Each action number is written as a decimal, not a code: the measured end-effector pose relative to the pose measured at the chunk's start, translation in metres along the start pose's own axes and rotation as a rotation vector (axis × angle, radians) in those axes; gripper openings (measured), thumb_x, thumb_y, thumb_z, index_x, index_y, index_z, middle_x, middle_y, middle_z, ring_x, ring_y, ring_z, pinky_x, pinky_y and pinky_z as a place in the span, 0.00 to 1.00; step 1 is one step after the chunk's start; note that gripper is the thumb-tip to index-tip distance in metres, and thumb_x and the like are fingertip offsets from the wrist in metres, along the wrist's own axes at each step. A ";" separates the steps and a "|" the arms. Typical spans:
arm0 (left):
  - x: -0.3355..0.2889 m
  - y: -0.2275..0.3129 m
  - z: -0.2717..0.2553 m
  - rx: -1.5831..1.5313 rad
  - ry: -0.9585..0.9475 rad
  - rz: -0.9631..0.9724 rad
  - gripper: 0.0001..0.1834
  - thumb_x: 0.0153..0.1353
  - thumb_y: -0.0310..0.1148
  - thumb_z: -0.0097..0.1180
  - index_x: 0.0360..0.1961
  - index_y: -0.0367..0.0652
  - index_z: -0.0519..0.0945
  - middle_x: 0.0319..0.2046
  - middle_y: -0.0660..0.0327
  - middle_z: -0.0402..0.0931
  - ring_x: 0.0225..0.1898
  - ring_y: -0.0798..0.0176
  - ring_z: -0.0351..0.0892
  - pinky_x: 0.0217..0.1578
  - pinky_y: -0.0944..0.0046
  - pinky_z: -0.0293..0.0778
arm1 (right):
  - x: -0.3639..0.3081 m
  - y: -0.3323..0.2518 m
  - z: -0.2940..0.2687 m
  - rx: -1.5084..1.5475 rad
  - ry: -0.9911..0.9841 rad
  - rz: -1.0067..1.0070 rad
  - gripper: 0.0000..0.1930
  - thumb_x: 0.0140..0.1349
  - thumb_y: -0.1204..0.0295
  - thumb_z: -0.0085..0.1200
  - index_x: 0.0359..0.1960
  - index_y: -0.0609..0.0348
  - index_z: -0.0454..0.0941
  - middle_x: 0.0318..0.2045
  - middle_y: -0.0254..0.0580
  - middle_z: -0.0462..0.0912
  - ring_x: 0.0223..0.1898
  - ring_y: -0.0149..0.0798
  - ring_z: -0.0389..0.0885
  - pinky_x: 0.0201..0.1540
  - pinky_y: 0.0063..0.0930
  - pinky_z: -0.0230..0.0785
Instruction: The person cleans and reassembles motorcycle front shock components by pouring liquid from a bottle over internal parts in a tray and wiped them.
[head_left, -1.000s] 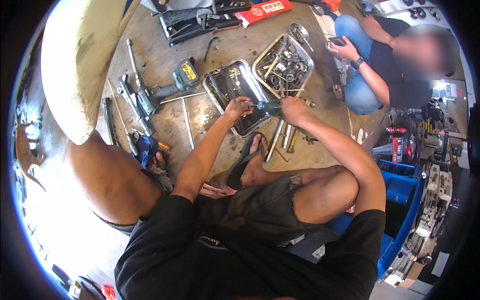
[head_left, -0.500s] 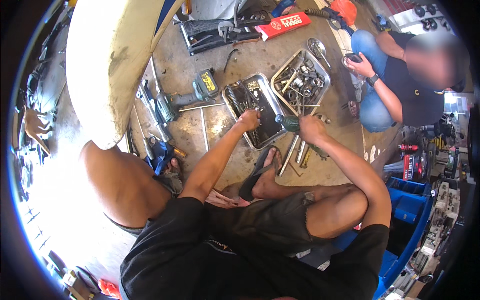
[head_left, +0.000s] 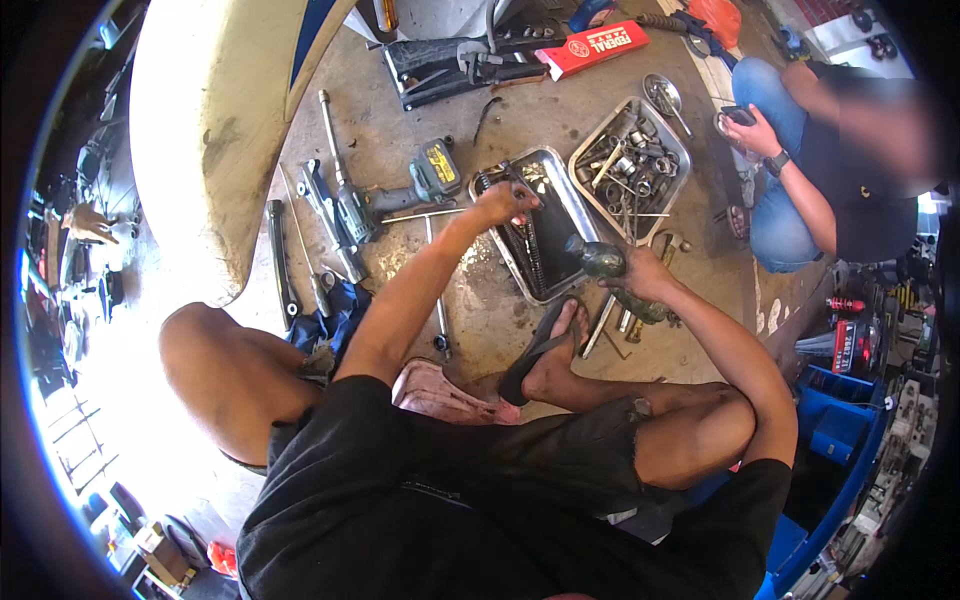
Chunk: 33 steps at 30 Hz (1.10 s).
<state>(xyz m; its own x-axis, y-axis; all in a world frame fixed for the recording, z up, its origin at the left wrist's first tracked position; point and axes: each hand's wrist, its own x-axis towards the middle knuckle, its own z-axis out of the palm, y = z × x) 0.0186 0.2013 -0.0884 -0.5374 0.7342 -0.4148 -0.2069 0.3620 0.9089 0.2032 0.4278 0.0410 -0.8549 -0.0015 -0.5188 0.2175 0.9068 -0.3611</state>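
Note:
My left hand (head_left: 503, 204) is over the left rim of a metal tray (head_left: 578, 208), fingers curled together; what they hold, if anything, is too small to tell. Long coil springs (head_left: 532, 255) lie in that tray beneath the hand. At the tray's right side my right hand (head_left: 652, 276) is wrapped around a dark green, rounded, bottle-like object (head_left: 600, 258), its end pointing left over the tray. Just beyond is a second metal tray (head_left: 683, 172), heaped with sockets and small wrenches (head_left: 625, 165).
A cordless impact wrench (head_left: 365, 207) and a T-handle wrench (head_left: 436, 280) lie left of the trays. A pink cloth (head_left: 445, 395) is near my legs. A motorcycle's pale fender (head_left: 205, 150) hangs at upper left. Another person (head_left: 790, 190) crouches at right, holding a phone.
The view has shifted, so the floor things sit farther right. My left hand has moved toward the far end of the spring tray. My right hand still grips the green object.

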 end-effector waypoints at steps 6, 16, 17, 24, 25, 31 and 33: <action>-0.017 0.025 -0.040 -0.520 -0.172 0.172 0.17 0.68 0.39 0.50 0.49 0.37 0.73 0.36 0.56 0.80 0.29 0.65 0.79 0.33 0.66 0.77 | -0.004 0.011 0.007 -0.021 0.064 0.028 0.38 0.43 0.53 0.71 0.50 0.70 0.72 0.44 0.62 0.79 0.47 0.55 0.79 0.52 0.40 0.71; -0.014 -0.025 -0.030 0.342 -0.155 0.088 0.11 0.63 0.35 0.55 0.38 0.38 0.79 0.28 0.55 0.82 0.27 0.63 0.84 0.31 0.64 0.78 | -0.001 0.003 0.004 0.074 0.138 -0.030 0.36 0.43 0.59 0.72 0.50 0.70 0.72 0.41 0.61 0.80 0.45 0.55 0.80 0.50 0.39 0.72; -0.010 -0.018 -0.041 0.255 -0.120 0.116 0.11 0.63 0.35 0.55 0.39 0.37 0.79 0.28 0.55 0.82 0.26 0.63 0.84 0.30 0.64 0.78 | 0.001 0.002 0.001 0.096 0.159 -0.047 0.36 0.43 0.59 0.73 0.50 0.70 0.72 0.41 0.61 0.81 0.45 0.55 0.81 0.49 0.39 0.72; -0.034 -0.026 -0.125 0.354 -0.319 -0.181 0.08 0.63 0.30 0.52 0.40 0.38 0.77 0.34 0.60 0.78 0.31 0.66 0.81 0.32 0.65 0.78 | 0.016 -0.008 0.010 0.144 0.076 -0.082 0.38 0.42 0.60 0.73 0.52 0.70 0.70 0.44 0.59 0.80 0.47 0.51 0.81 0.51 0.37 0.72; -0.046 -0.017 -0.131 0.427 -0.348 -0.208 0.06 0.62 0.27 0.50 0.39 0.38 0.76 0.32 0.61 0.77 0.29 0.68 0.78 0.29 0.67 0.76 | 0.016 -0.012 0.006 0.164 0.072 -0.097 0.38 0.42 0.60 0.73 0.53 0.70 0.70 0.44 0.59 0.80 0.47 0.51 0.81 0.52 0.37 0.72; -0.205 0.004 -0.191 0.280 -0.567 -0.667 0.06 0.63 0.30 0.50 0.34 0.39 0.76 0.24 0.63 0.71 0.24 0.68 0.68 0.25 0.68 0.67 | 0.022 -0.011 0.015 0.152 0.046 -0.113 0.40 0.43 0.60 0.73 0.55 0.70 0.68 0.46 0.59 0.80 0.48 0.52 0.80 0.54 0.36 0.71; -0.276 0.014 -0.209 0.256 -0.418 -0.698 0.06 0.62 0.30 0.51 0.34 0.39 0.76 0.24 0.63 0.72 0.24 0.67 0.69 0.26 0.67 0.67 | 0.021 -0.026 0.009 0.125 0.050 -0.138 0.40 0.43 0.60 0.72 0.54 0.72 0.68 0.45 0.59 0.80 0.48 0.52 0.80 0.54 0.36 0.71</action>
<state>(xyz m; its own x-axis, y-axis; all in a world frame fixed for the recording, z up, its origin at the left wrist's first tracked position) -0.0066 -0.1166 0.0478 0.0011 0.4282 -0.9037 -0.1604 0.8921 0.4224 0.1839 0.4004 0.0319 -0.9025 -0.0984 -0.4194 0.1507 0.8399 -0.5213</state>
